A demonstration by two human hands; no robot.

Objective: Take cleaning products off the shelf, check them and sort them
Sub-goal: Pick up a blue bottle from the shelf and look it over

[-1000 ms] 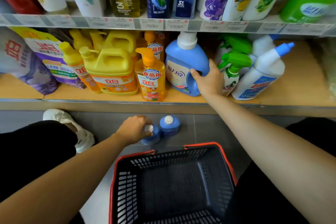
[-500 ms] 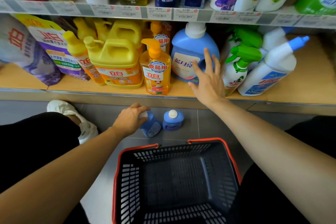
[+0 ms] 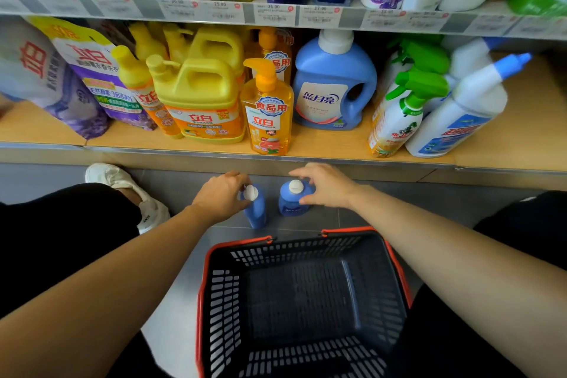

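bare forearms (image 3: 122, 270), black trousers (image 3: 61, 239) on both legs, one white sneaker (image 3: 122, 184) with small dark print.

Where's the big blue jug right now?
The blue jug stands on the wooden shelf, head view centre, between the orange pump bottle and the green-trigger spray bottle.

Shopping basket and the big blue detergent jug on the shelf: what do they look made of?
Shopping basket: rigid moulded plastic, matt black with a red rim, judging by its slotted walls. Blue detergent jug: opaque plastic, probably, with a soft sheen and moulded handle hole.
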